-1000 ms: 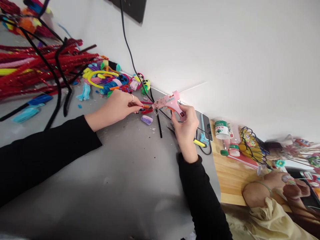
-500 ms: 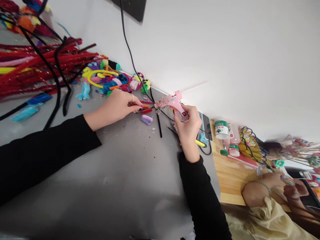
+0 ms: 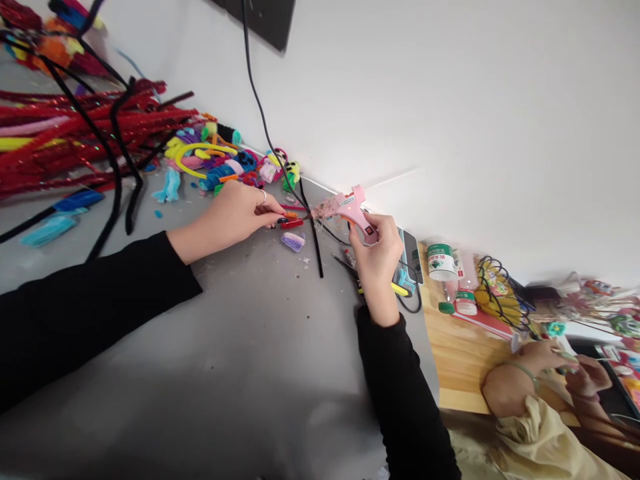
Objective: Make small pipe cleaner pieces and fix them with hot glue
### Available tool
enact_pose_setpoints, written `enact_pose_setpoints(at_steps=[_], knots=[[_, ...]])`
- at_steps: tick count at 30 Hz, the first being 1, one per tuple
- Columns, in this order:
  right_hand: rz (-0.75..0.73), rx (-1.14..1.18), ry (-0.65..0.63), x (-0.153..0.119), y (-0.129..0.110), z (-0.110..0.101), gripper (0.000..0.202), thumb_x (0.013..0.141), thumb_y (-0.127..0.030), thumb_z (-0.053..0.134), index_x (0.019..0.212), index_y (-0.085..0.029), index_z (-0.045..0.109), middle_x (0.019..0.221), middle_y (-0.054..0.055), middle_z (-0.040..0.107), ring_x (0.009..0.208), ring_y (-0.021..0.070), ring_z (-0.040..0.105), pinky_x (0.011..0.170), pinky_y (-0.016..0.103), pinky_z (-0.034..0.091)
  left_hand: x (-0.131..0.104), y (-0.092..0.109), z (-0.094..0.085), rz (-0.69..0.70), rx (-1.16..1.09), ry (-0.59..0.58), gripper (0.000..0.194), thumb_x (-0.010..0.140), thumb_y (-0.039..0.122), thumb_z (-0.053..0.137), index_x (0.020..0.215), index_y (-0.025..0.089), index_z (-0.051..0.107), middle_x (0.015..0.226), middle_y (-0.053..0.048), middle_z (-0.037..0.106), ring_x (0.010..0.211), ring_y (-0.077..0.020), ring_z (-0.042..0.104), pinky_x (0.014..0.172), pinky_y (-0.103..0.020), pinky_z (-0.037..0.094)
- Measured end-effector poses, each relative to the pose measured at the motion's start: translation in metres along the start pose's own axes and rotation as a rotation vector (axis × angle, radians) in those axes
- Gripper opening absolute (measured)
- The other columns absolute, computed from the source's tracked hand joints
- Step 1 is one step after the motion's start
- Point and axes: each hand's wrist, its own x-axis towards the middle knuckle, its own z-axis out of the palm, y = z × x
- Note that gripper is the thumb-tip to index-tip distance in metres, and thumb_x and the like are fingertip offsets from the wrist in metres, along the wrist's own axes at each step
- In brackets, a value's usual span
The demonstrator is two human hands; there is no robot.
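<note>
My right hand [image 3: 379, 250] is closed around the handle of a pink glue gun [image 3: 355, 210], which has a clear glue stick [image 3: 390, 176] poking out of its back. The gun's nozzle points left, close to the fingertips of my left hand [image 3: 245, 217]. Those fingertips pinch a small pipe cleaner piece [image 3: 291, 224] with red and orange in it; its exact shape is too small to make out. Just below it a lilac fuzzy piece [image 3: 293, 241] lies on the grey table mat [image 3: 260, 373]. A black pipe cleaner [image 3: 317, 250] lies under the nozzle.
Red tinsel pipe cleaners [image 3: 100, 137] and colourful fuzzy pieces [image 3: 215, 160] are heaped at left. The gun's black cord [image 3: 257, 100] hangs along the wall. Pliers [image 3: 347, 265], a phone [image 3: 411, 253] and bottles [image 3: 441, 261] lie at right. Another person's hands [image 3: 575, 373] work at lower right.
The view has shifted slightly. My hands, the glue gun and the pinched piece hold nearly the same positions. The other person's hands have moved a little.
</note>
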Motion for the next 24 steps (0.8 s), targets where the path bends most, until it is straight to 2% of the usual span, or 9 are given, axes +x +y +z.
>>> enact_pose_setpoints(at_steps=[5,9,14,17,19,20,22,24], knots=[[0.006,-0.045,-0.017,0.001,0.006,0.001,0.018,0.090,-0.029,0.064,0.106,-0.020,0.064,0.098,0.006,0.069,0.083,0.0206,0.061,0.080,0.036,0.053,-0.001,0.001,-0.001,0.007,0.012,-0.003,0.021,0.086,0.030,0.067,0.091,0.021,0.086,0.073,-0.003,0.079,0.066,-0.0185,0.068,0.065,-0.027,0.050],[0.130,-0.113,-0.033,-0.001,0.013,0.005,0.027,0.086,-0.032,0.069,0.109,-0.019,0.065,0.102,0.010,0.071,0.095,0.0262,0.062,0.088,0.042,0.052,-0.004,0.007,-0.001,0.091,-0.066,0.036,0.025,0.087,0.035,0.067,0.095,0.022,0.086,0.090,-0.005,0.083,0.076,-0.0213,0.073,0.070,-0.029,0.055],[0.258,-0.179,-0.216,-0.007,0.018,0.014,0.025,0.086,-0.033,0.070,0.105,-0.017,0.068,0.099,0.012,0.071,0.099,0.0298,0.061,0.091,0.046,0.051,-0.009,0.023,-0.002,0.217,-0.266,0.041,0.021,0.088,0.037,0.070,0.095,0.024,0.085,0.096,-0.004,0.083,0.082,-0.0218,0.075,0.073,-0.029,0.060],[0.237,-0.175,-0.196,-0.005,0.017,0.011,0.034,0.087,-0.033,0.073,0.116,-0.015,0.069,0.118,0.018,0.068,0.115,0.0340,0.060,0.101,0.053,0.050,-0.011,0.028,-0.002,0.247,-0.360,0.052,0.015,0.088,0.031,0.073,0.093,0.022,0.084,0.094,-0.004,0.083,0.082,-0.0204,0.075,0.072,-0.028,0.062],[0.178,-0.014,-0.146,-0.001,0.011,0.005,0.040,0.091,-0.035,0.072,0.126,-0.018,0.067,0.130,0.019,0.064,0.124,0.0325,0.059,0.106,0.053,0.049,-0.012,0.029,-0.002,0.242,-0.413,0.045,0.013,0.088,0.025,0.073,0.094,0.020,0.083,0.095,-0.005,0.083,0.083,-0.0201,0.075,0.073,-0.028,0.063],[0.144,0.127,-0.162,0.001,0.007,0.001,0.038,0.094,-0.037,0.070,0.128,-0.020,0.067,0.132,0.017,0.065,0.125,0.0299,0.060,0.107,0.051,0.051,-0.012,0.030,-0.002,0.226,-0.442,0.037,0.013,0.087,0.022,0.072,0.095,0.019,0.083,0.095,-0.006,0.083,0.083,-0.0199,0.076,0.074,-0.029,0.064],[0.121,0.481,-0.314,0.003,-0.004,-0.004,0.036,0.098,-0.042,0.068,0.129,-0.024,0.067,0.129,0.012,0.069,0.118,0.0246,0.066,0.104,0.045,0.056,-0.013,0.030,-0.002,0.183,-0.497,0.020,0.014,0.087,0.019,0.072,0.096,0.018,0.082,0.095,-0.007,0.083,0.083,-0.0194,0.076,0.076,-0.029,0.064],[0.117,0.763,-0.513,0.002,-0.015,-0.007,0.040,0.094,-0.049,0.074,0.127,-0.026,0.070,0.128,0.010,0.073,0.113,0.0226,0.070,0.104,0.042,0.058,-0.014,0.032,-0.003,0.158,-0.534,0.007,0.013,0.088,0.020,0.073,0.096,0.017,0.082,0.095,-0.007,0.083,0.083,-0.0185,0.076,0.076,-0.027,0.064]])
